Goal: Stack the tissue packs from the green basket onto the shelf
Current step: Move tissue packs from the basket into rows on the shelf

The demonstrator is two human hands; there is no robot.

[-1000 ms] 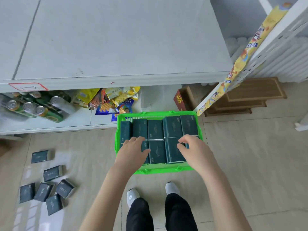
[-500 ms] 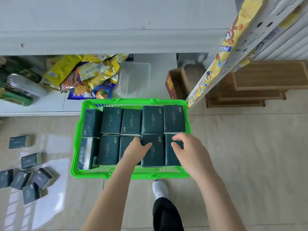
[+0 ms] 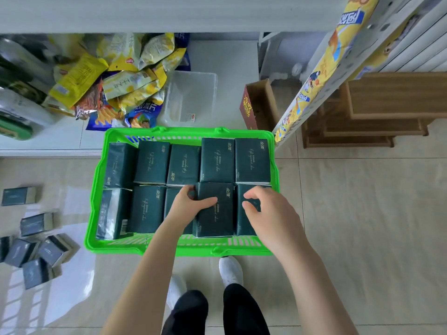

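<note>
my left hand pinches a tissue pack by its long edge, my right hand clasps the neighbour pack, both probably light, squashy and slick-wrapped.

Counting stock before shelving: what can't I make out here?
All head view.
Lower layer in the green plastic basket: top dark green tissue packs cover it.
Near-row pack under the left hand: that hand hides most.
Right hand grip: its fingers hide contact.
Green cans, left edge: blurred, cropped.
</note>
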